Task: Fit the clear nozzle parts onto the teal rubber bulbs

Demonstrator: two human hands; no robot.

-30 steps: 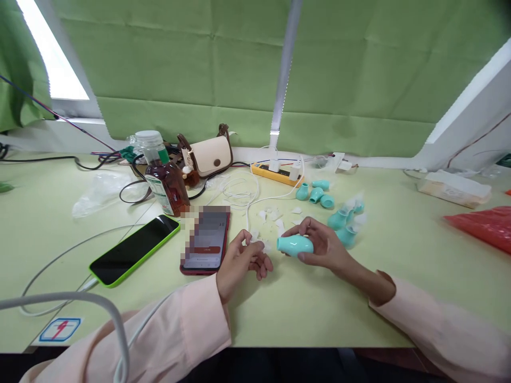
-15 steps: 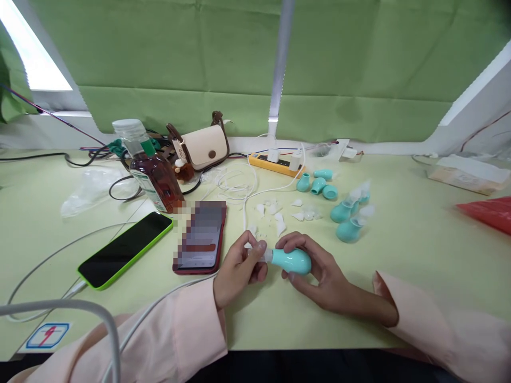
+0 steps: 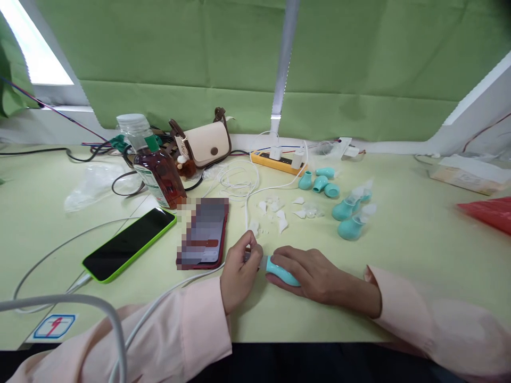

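Note:
My right hand [image 3: 315, 274] is wrapped over a glossy turquoise bulb [image 3: 284, 272], which lies low over the table with its neck to the left. A translucent piece [image 3: 263, 262] sticks out of that neck, and my left hand [image 3: 240, 271] pinches its far end between thumb and fingers. Beyond my hands lie white torn scraps [image 3: 281, 221]. Several more turquoise bulbs stand or lie to the right, some with clear plastic in their necks, such as the nearest one [image 3: 350, 229].
A green-edged phone [image 3: 130, 244] and a red-cased phone [image 3: 209, 234] lie left of my hands. Behind them are a bottle [image 3: 159, 178], a cream bag [image 3: 207, 143] and a yellow power strip [image 3: 277, 162]. White cables cross the left side; a red bag [image 3: 489, 211] lies far right.
My right hand has turned over the bulb, covering more of it, and moved slightly left. The bulb now tilts down to the right. My left fingers have closed more tightly.

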